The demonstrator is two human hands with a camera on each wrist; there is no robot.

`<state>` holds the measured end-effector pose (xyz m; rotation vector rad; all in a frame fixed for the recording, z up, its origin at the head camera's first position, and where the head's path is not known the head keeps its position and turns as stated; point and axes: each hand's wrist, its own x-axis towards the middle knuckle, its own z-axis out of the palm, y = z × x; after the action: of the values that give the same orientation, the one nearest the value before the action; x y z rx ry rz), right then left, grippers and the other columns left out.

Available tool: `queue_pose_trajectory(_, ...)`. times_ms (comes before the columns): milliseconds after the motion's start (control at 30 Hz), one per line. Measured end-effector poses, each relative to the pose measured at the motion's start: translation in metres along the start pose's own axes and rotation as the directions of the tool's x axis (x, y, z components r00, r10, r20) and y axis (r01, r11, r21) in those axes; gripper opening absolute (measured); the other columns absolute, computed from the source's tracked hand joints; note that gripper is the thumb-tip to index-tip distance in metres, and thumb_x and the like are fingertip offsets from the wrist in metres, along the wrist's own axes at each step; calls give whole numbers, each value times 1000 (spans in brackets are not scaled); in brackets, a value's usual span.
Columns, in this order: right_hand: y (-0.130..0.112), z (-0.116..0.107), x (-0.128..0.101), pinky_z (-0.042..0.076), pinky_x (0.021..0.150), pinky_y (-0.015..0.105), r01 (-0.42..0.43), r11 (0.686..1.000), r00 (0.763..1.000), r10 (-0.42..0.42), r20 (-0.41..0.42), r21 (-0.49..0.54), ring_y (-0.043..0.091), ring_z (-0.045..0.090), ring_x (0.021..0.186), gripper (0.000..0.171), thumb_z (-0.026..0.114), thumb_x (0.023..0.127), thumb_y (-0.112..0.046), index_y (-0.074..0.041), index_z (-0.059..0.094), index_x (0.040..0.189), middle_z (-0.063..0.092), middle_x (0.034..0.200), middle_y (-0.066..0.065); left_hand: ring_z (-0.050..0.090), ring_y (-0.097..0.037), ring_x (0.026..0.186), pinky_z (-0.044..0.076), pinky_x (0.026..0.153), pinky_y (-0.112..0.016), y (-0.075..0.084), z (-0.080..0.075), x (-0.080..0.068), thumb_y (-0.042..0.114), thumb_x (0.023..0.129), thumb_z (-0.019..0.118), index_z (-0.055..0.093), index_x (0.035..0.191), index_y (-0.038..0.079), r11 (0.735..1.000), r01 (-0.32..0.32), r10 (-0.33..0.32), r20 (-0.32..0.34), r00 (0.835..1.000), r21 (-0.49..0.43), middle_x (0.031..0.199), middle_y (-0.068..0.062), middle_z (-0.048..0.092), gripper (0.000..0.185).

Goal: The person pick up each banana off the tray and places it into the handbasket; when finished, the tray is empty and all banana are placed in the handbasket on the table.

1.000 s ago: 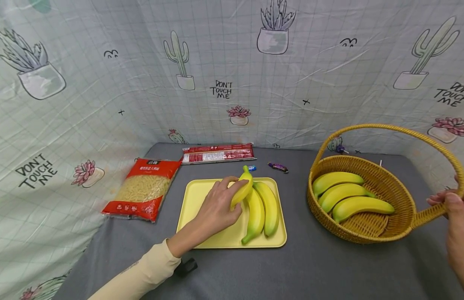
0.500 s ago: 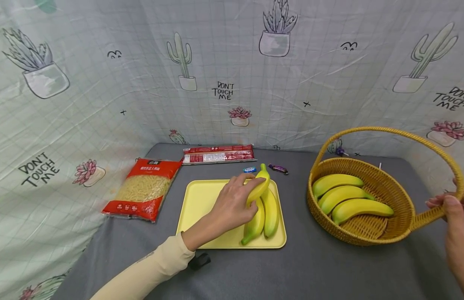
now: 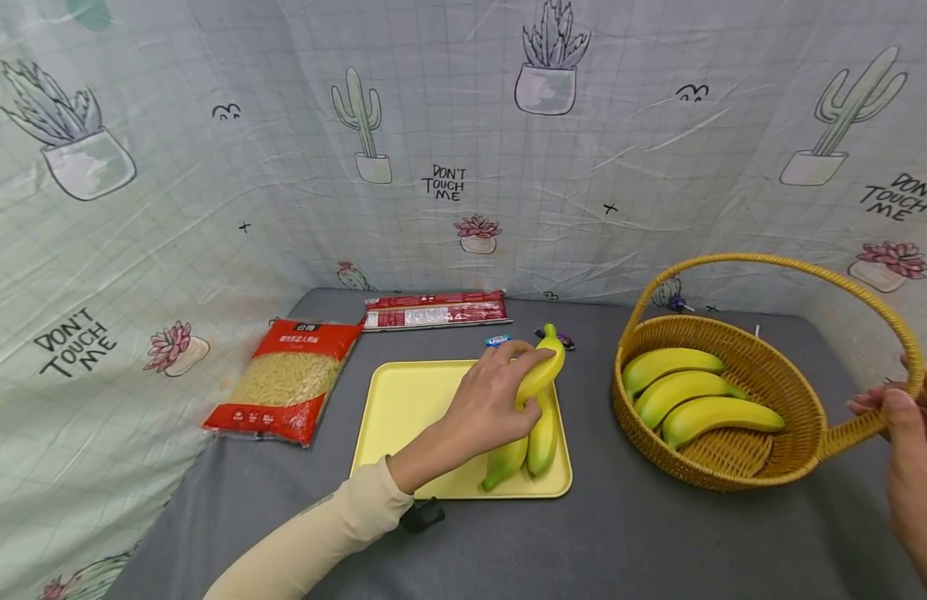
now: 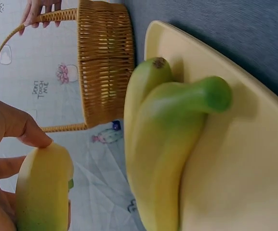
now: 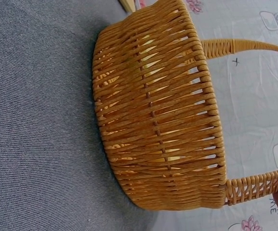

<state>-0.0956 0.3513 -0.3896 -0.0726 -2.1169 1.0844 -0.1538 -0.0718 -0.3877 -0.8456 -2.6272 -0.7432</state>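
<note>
Left hand point(image 3: 493, 392): fingers and thumb bent round one banana point(image 3: 542, 371), parted only by its thickness.
Tray point(image 3: 403, 408): beneath the left fingers; the head view shows its full outline, the left wrist view only part.
Tray bananas point(image 4: 158, 144): two, below the left fingers, partly covered by the hand in the head view; the left wrist view bares a dark tip and green stem.
Right hand point(image 3: 914, 442): fingers round the handle point(image 3: 771, 259); barely inside the right wrist view.
Basket point(image 5: 160, 110): left of the right fingers; its three bananas point(image 3: 677, 390) show clearly only from the head.
</note>
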Motion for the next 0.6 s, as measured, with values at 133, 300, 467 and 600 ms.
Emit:
queue_pose_trajectory(133,-1,0,1,42,84,4,-2,1000,1000,2,-2,1,-7,59,90,45,44,113,-7,-12,49,157,55,104,-15,58,-26,109,50,81,-38,8,3,6,9,84,71,65,145,20,1000,-17,17,1,1000,-2,137,-6,61,62)
queue_pose_trajectory(300,-2,1,0,43,84,4,-1,1000,1000,1,-13,5,-7,59,90,45,44,113,-6,-12,50,157,56,104,-16,54,-21,96,44,74,-30,20,8,13,14,85,72,64,146,22,1000,-25,25,31,999,-16,138,-5,60,62)
queue_pose_trajectory(467,-1,2,1,43,84,5,-8,1000,1000,8,-16,12,-7,59,89,44,44,113,-7,-11,50,157,56,103,-15,49,-17,91,40,77,-26,32,13,20,16,88,72,63,147,23,999,-42,44,83,996,-19,139,-4,58,61)
queue_pose_trajectory(600,1,1,0,43,84,5,-11,1000,1000,11,-13,7,-7,59,90,44,44,113,-8,-12,50,157,56,104,-15,47,-15,92,39,77,-25,43,16,26,17,90,71,62,149,23,996,-82,83,110,990,-15,139,-5,58,60)
